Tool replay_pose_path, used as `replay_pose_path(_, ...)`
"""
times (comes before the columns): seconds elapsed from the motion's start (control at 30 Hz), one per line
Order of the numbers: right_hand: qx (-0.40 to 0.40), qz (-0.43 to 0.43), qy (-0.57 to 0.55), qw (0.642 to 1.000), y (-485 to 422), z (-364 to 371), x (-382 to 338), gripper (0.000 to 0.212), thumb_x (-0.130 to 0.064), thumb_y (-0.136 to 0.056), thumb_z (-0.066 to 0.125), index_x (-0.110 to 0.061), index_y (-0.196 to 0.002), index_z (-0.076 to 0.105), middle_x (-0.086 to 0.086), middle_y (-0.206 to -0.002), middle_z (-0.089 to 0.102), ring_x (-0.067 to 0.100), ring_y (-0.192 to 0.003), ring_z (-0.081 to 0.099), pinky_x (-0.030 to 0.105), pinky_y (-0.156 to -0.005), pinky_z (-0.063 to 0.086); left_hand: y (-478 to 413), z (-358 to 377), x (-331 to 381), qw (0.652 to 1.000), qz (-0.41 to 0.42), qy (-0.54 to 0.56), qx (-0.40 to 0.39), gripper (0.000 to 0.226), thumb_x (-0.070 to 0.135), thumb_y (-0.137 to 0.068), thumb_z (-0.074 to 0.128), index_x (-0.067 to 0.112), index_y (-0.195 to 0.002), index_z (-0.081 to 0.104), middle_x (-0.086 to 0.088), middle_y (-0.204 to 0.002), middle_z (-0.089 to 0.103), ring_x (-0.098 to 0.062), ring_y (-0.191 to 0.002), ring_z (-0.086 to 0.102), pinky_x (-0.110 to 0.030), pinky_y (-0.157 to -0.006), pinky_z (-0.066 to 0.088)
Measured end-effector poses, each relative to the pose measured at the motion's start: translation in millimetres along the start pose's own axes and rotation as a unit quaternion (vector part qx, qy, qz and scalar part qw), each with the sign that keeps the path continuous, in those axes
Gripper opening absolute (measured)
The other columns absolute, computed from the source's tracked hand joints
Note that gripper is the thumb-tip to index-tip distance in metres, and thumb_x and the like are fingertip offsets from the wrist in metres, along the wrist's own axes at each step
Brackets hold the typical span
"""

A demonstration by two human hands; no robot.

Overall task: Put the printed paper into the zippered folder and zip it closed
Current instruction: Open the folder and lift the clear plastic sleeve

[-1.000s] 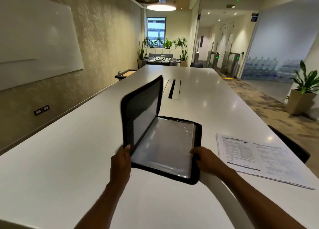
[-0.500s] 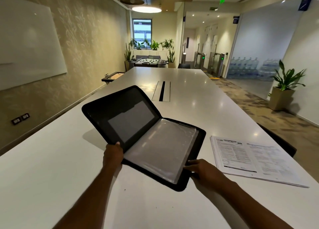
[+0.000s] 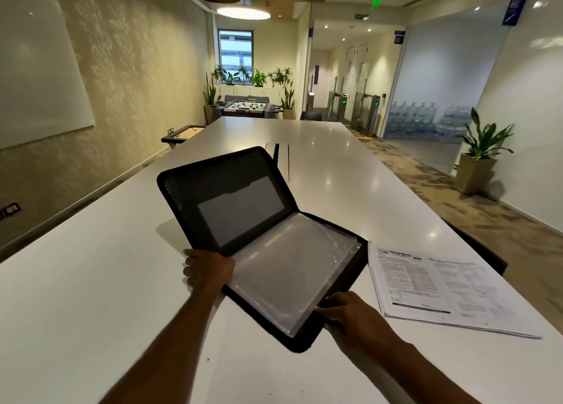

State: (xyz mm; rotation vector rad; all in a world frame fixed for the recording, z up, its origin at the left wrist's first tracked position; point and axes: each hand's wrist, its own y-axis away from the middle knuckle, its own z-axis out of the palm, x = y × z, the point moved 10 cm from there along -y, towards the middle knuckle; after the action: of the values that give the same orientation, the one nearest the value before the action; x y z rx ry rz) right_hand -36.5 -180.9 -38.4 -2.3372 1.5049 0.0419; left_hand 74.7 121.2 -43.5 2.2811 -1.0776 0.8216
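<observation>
A black zippered folder (image 3: 231, 196) lies open on the white table (image 3: 91, 281), its left cover tilted up off the surface and its right half showing clear plastic sleeves (image 3: 286, 266). My left hand (image 3: 207, 269) grips the near edge of the left cover. My right hand (image 3: 350, 312) rests on the folder's near right corner, fingers at the edge of the sleeves. The printed paper (image 3: 438, 284) lies flat on the table just right of the folder, touched by neither hand.
A dark chair back (image 3: 484, 251) stands at the table's right edge beyond the paper. A cable slot (image 3: 281, 159) runs along the table's middle behind the folder. A potted plant (image 3: 478, 159) stands on the floor to the right.
The left cover has swung from nearly upright down and out to the left, opening the folder wide. My right hand slid to the near right corner.
</observation>
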Motion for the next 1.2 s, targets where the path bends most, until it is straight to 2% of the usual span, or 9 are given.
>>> replay_pose_path(0.23,0.014,-0.003,-0.001,1.000,-9,4,-5,0.036,-0.048,-0.087,0.054,-0.049,-0.123,0.058,-0.013,-0.120,0.061,0.013,-0.107,0.054,0.019,-0.073,0.042,-1,11,26,0.998,0.069,0.011,0.007,0.086,0.018,-0.081,0.064,-0.009,-0.144,0.012,-0.031,-0.139,0.032,-0.048,-0.123,0.038,-0.052,-0.099,0.037)
replay_pose_path(0.4,0.026,-0.009,-0.009,1.000,-13,2,-14,0.035,-0.050,-0.085,0.055,-0.046,-0.120,0.061,-0.018,-0.120,0.061,0.011,-0.094,0.056,0.020,-0.073,0.046,2,22,37,0.994,0.108,-0.009,0.008,0.069,0.019,-0.080,0.060,-0.007,-0.137,0.032,-0.030,-0.134,0.042,-0.047,-0.120,0.043,-0.051,-0.101,0.039)
replay_pose_path(0.57,0.062,-0.008,0.003,0.998,-15,-2,-23,0.031,-0.050,-0.080,0.065,-0.043,-0.111,0.068,-0.019,-0.107,0.066,0.010,-0.086,0.059,0.022,-0.071,0.048,7,28,37,0.991,0.134,-0.001,0.009,0.066,0.018,-0.086,0.056,-0.010,-0.139,0.028,-0.030,-0.141,0.036,-0.045,-0.127,0.040,-0.049,-0.106,0.036)
replay_pose_path(0.67,0.032,-0.020,0.001,0.999,-23,3,-17,0.038,-0.052,-0.080,0.059,-0.039,-0.115,0.066,-0.015,-0.113,0.065,0.015,-0.094,0.057,0.027,-0.077,0.047,11,27,33,0.992,0.128,0.002,0.016,0.063,0.017,-0.088,0.052,-0.010,-0.138,0.028,-0.030,-0.139,0.040,-0.045,-0.126,0.042,-0.049,-0.105,0.037)
replay_pose_path(0.77,-0.023,0.008,-0.022,0.999,-33,1,23,0.055,-0.056,-0.077,0.055,-0.035,-0.128,0.059,-0.010,-0.126,0.060,0.016,-0.114,0.049,0.030,-0.095,0.042,15,24,32,0.992,0.120,0.004,0.031,0.056,0.017,-0.087,0.050,-0.009,-0.134,0.034,-0.029,-0.133,0.046,-0.046,-0.119,0.048,-0.049,-0.098,0.042)
replay_pose_path(0.87,-0.029,0.043,0.011,0.999,-37,-11,70,0.047,-0.050,-0.081,0.057,-0.038,-0.126,0.060,-0.014,-0.131,0.057,0.014,-0.122,0.047,0.028,-0.101,0.038,19,17,30,0.992,0.110,0.020,0.058,0.055,0.018,-0.086,0.050,-0.007,-0.133,0.036,-0.028,-0.131,0.047,-0.046,-0.116,0.050,-0.049,-0.094,0.043)
replay_pose_path(1.03,0.015,0.054,-0.030,0.998,-40,-3,65,0.027,-0.041,-0.081,0.069,-0.037,-0.108,0.072,-0.009,-0.101,0.068,0.016,-0.098,0.058,0.023,-0.076,0.045,11,22,35,0.989,0.135,0.049,0.030,0.060,0.017,-0.090,0.052,-0.006,-0.141,0.031,-0.029,-0.138,0.044,-0.043,-0.125,0.045,-0.046,-0.102,0.038)
replay_pose_path(1.13,0.054,0.034,-0.057,0.996,-40,-1,34,0.025,-0.044,-0.077,0.071,-0.036,-0.100,0.075,-0.007,-0.081,0.063,0.016,-0.082,0.058,0.022,-0.066,0.043,-5,18,42,0.983,0.181,0.023,0.013,0.054,0.011,-0.091,0.052,-0.010,-0.137,0.034,-0.033,-0.134,0.046,-0.044,-0.124,0.045,-0.043,-0.102,0.037)
replay_pose_path(1.2,0.078,-0.007,-0.053,0.996,-41,-2,3,0.020,-0.044,-0.076,0.069,-0.033,-0.091,0.077,-0.007,-0.071,0.060,0.015,-0.071,0.058,0.022,-0.059,0.043,-15,10,40,0.983,0.183,0.005,0.014,0.043,0.011,-0.092,0.052,-0.012,-0.127,0.043,-0.034,-0.126,0.052,-0.045,-0.117,0.051,-0.042,-0.096,0.040)
